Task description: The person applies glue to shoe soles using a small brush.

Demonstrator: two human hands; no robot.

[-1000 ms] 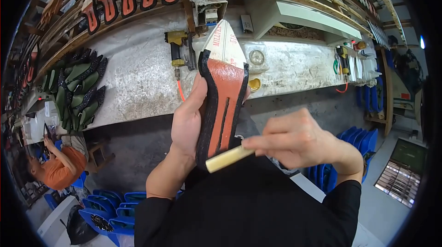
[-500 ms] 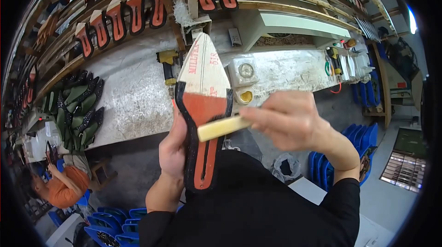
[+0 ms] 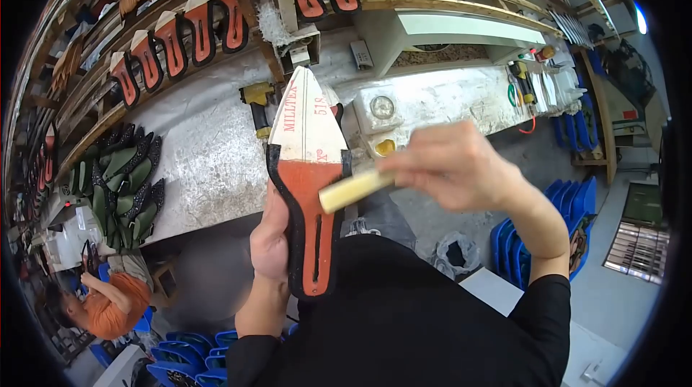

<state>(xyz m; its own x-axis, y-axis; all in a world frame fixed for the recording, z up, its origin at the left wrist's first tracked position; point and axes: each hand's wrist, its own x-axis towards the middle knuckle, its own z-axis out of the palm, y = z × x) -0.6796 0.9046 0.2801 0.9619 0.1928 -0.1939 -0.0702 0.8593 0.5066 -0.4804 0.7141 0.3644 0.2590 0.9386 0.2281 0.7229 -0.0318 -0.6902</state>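
Observation:
An insole-shaped piece [image 3: 310,178] stands upright in the middle, its pointed upper part whitish with red print, its lower part red with a black edge and a slot. My left hand [image 3: 271,243] grips its left side near the lower half. My right hand [image 3: 454,167] is closed round a pale yellow block [image 3: 353,189], slightly blurred. The block's left end lies over the red part, at the right of the piece; whether it touches cannot be told.
Behind is a worktable [image 3: 209,163] with green and black shoe parts [image 3: 126,178], a yellow-black tool [image 3: 258,106] and a yellow cup [image 3: 386,148]. Similar red pieces [image 3: 169,45] line the rack. Another person in orange [image 3: 115,308] sits lower left. Blue racks [image 3: 504,250] stand right.
The block and my right hand have shifted slightly up and right across the piece. The piece's tip is slightly lower and further left. The head view has shifted a little.

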